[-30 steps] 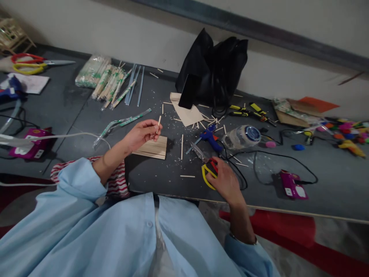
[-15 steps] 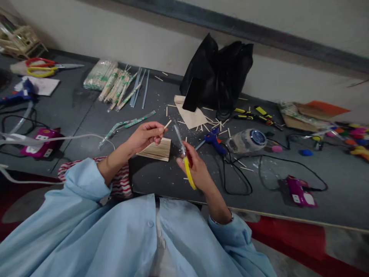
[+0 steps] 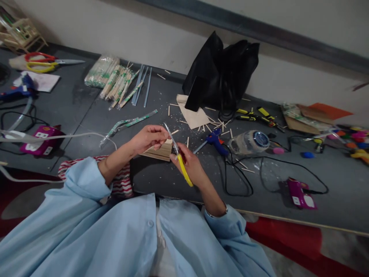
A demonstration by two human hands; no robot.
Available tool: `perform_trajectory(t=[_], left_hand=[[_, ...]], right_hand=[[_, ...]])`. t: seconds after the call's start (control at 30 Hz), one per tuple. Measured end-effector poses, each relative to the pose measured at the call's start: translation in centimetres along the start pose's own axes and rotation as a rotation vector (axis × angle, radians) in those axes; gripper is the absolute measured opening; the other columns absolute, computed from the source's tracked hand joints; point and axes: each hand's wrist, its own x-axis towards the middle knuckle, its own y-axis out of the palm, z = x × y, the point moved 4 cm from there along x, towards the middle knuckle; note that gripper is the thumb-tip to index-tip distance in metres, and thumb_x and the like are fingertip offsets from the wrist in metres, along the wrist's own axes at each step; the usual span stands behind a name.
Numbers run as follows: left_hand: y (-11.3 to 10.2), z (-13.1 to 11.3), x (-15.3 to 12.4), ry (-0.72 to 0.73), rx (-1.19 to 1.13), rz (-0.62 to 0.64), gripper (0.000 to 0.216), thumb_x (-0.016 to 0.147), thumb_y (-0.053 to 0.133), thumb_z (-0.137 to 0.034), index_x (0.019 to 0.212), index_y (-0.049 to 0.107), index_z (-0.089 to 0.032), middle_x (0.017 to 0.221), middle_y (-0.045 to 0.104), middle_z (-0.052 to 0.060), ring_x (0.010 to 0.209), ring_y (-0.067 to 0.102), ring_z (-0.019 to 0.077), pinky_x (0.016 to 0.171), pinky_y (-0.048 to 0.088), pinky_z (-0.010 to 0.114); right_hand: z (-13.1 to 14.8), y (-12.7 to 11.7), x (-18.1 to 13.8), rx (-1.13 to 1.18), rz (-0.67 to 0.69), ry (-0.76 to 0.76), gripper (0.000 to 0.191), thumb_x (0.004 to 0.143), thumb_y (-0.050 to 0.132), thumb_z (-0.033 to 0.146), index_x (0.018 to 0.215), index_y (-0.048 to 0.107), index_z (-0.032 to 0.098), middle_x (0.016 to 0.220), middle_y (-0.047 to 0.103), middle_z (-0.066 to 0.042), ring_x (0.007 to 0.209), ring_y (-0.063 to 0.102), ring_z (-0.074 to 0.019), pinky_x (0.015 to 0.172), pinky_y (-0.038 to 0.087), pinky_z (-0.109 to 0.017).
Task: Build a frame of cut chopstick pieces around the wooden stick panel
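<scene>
Pinching a short wooden stick point(image 3: 175, 132) in the left hand point(image 3: 148, 138), fingers closed on it, holding it just above the bundle of sticks point(image 3: 158, 152) lying on the counter point(image 3: 80, 115). Gripping yellow-handled scissors point(image 3: 175, 147) in the right hand point(image 3: 190, 166), fingers wrapped round the handle, blades pointing up-left and meeting the stick beside the left fingertips. Glue gun point(image 3: 215, 138) and plastic bottle point(image 3: 249, 141) lying near, to the right.

Craft workbench: glue gun point(image 3: 215, 139), stick bundles point(image 3: 115, 80), scissors point(image 3: 40, 62).
</scene>
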Motion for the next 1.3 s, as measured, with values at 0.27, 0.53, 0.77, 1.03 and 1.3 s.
perform_trajectory(t=[0.27, 0.53, 0.77, 1.03, 1.3], left_hand=[[0.1, 0.1, -0.1, -0.026, 0.042, 0.032, 0.036, 0.063, 0.091, -0.035, 0.071, 0.067, -0.010, 0.053, 0.059, -0.003, 0.035, 0.050, 0.0048, 0.035, 0.038, 0.015], [0.0, -0.1, -0.2, -0.047, 0.072, 0.046, 0.038, 0.062, 0.091, -0.037, 0.070, 0.065, -0.010, 0.053, 0.059, -0.003, 0.034, 0.049, 0.0042, 0.035, 0.036, 0.015], [0.3, 0.0, -0.3, -0.057, 0.049, 0.068, 0.042, 0.060, 0.093, -0.040, 0.069, 0.065, -0.010, 0.052, 0.059, -0.003, 0.033, 0.049, 0.0046, 0.034, 0.037, 0.015], [0.0, 0.2, -0.1, -0.043, 0.070, 0.072, 0.042, 0.061, 0.092, -0.042, 0.069, 0.065, -0.011, 0.053, 0.059, -0.003, 0.034, 0.049, 0.0044, 0.035, 0.037, 0.016], [-0.1, 0.2, -0.2, -0.062, 0.071, 0.061, 0.038, 0.065, 0.089, -0.041, 0.072, 0.067, -0.010, 0.052, 0.058, -0.003, 0.034, 0.045, 0.0040, 0.037, 0.036, 0.017]], right_hand=[[-0.1, 0.2, -0.1, -0.023, -0.008, -0.067, 0.032, 0.094, 0.058, 0.038, 0.122, 0.061, 0.022, 0.102, 0.068, -0.006, 0.090, 0.063, -0.0191, 0.083, 0.050, -0.031], [-0.8, 0.4, -0.1, -0.029, 0.024, -0.082, 0.043, 0.095, 0.055, 0.037, 0.136, 0.055, 0.022, 0.119, 0.067, -0.011, 0.107, 0.064, -0.0238, 0.097, 0.050, -0.039], [-0.5, 0.2, -0.1, -0.030, 0.062, -0.086, 0.047, 0.095, 0.052, 0.030, 0.140, 0.052, 0.020, 0.123, 0.065, -0.013, 0.118, 0.060, -0.0251, 0.107, 0.045, -0.043], [0.4, 0.0, 0.0, 0.008, 0.070, -0.089, 0.044, 0.093, 0.050, 0.025, 0.137, 0.054, 0.021, 0.115, 0.067, -0.010, 0.105, 0.062, -0.0219, 0.098, 0.049, -0.038], [0.9, 0.0, 0.3, 0.020, 0.046, -0.068, 0.027, 0.092, 0.054, 0.037, 0.112, 0.062, 0.021, 0.092, 0.067, -0.004, 0.081, 0.062, -0.0184, 0.077, 0.052, -0.031]])
